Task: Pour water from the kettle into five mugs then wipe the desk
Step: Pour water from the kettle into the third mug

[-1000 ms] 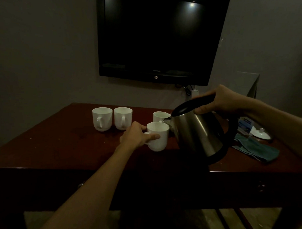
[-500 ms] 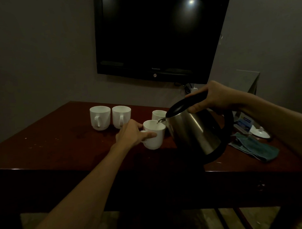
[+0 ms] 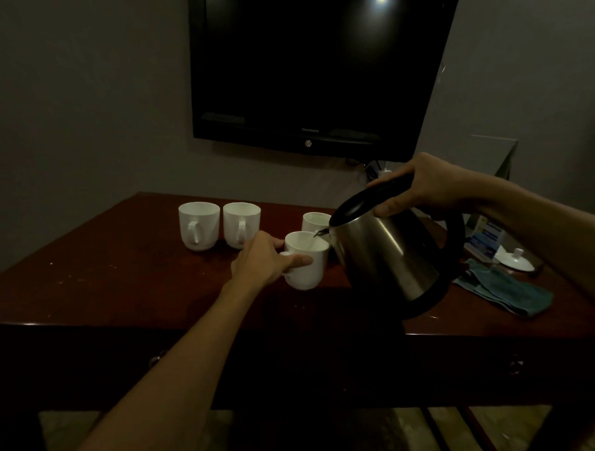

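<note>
Desk (image 3: 123, 285): left hand (image 3: 260, 260) grips mug (image 3: 306, 264); right hand (image 3: 423, 187) clasps tilted kettle (image 3: 388, 256), spout over mug.

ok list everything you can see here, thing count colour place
mugs: four in view, white; two side by side at the back left of the desk, one behind the kettle's spout, one at the front under the spout
kettle: one, steel with black lid and handle; tilted above the desk, spout over the front mug
desk: one, dark reddish wood
cloth: one, teal; on the desk at right
small lid: one, white; behind the cloth
card: one, blue and white; far right of the desk
television: one, black; on the wall
left hand: holds the front mug
right hand: grips the kettle's handle
</note>
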A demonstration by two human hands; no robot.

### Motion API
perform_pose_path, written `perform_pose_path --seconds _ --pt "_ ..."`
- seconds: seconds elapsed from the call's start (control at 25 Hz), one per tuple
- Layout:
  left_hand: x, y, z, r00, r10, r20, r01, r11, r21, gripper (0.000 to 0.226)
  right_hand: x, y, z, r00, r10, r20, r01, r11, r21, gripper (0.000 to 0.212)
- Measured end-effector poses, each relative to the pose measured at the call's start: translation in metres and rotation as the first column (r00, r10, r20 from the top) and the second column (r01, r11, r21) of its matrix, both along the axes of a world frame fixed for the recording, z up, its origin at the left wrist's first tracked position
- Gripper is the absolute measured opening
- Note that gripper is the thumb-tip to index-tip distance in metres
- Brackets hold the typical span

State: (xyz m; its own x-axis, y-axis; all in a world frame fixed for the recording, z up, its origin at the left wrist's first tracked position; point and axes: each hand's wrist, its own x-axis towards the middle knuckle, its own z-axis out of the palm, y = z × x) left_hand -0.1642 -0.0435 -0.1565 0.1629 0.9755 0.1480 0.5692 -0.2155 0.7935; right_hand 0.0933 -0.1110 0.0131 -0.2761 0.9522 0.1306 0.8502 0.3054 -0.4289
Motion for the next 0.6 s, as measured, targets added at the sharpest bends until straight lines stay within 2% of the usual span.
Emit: perform_pose_path --seconds 0.36,0.6 --pt "0.0028 -0.0051 -0.0021 0.997 0.01 0.075 -0.01 1.0 -0.001 0.041 -0.0008 0.0029 -0.0002 1.0 0.016 -0.02 -0.016 1.0 -0.011 0.06" --pt "0.0044 -0.0038 -0.0016 0.997 0.02 0.078 -0.019 1.0 -0.006 0.039 0.0 0.0015 -0.0001 0.999 0.008 -0.031 -0.008 1.0 -0.01 0.047"
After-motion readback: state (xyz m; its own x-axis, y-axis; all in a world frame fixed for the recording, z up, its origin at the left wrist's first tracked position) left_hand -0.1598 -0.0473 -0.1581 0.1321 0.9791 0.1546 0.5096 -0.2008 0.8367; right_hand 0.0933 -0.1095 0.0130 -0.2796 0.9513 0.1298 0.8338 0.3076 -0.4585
